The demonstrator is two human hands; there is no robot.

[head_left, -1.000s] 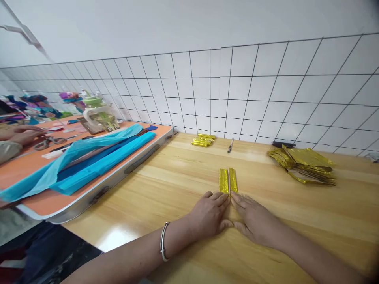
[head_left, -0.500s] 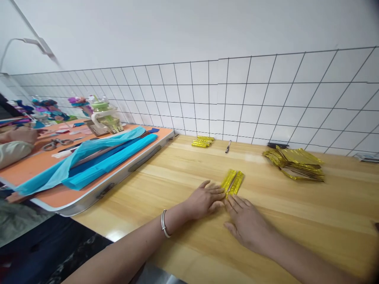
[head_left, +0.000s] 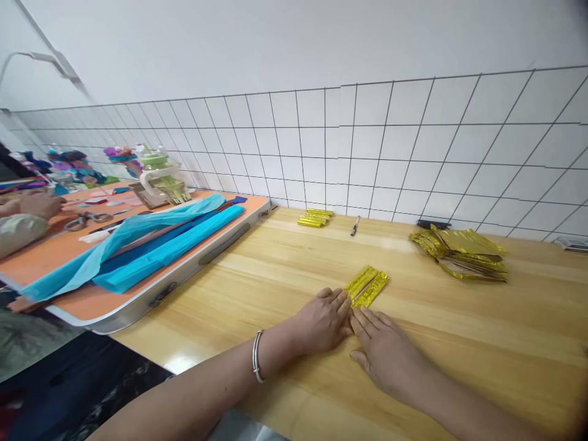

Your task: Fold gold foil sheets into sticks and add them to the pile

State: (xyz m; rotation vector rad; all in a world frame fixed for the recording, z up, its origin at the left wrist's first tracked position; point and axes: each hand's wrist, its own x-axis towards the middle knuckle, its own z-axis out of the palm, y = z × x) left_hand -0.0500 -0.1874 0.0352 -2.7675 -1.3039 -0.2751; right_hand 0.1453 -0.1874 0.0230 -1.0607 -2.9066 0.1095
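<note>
A strip of gold foil paper (head_left: 367, 286), its two long sides folded in toward a narrow slit along the middle, lies on the wooden table. My left hand (head_left: 324, 321), with a silver bangle at the wrist, rests its fingertips on the near left end of the paper; its thumb is mostly hidden. Against the near right end lies my right hand (head_left: 386, 352), flat, fingers stretched and thumb apart. The near end of the paper is partly covered by my fingers.
Folded gold strips (head_left: 315, 217) and a pen (head_left: 355, 226) lie toward the wall. A stack of gold foil sheets (head_left: 463, 251) sits to the right. On the left, an orange folding table (head_left: 76, 306) holds blue paper (head_left: 174, 242), scissors (head_left: 87, 219), a bottle (head_left: 163, 177) and a co-worker's hand (head_left: 39, 205).
The gold paper has turned slightly clockwise, its far end shifting right. My left hand's fingers have drawn in and its thumb is now tucked away; the right hand has barely moved.
</note>
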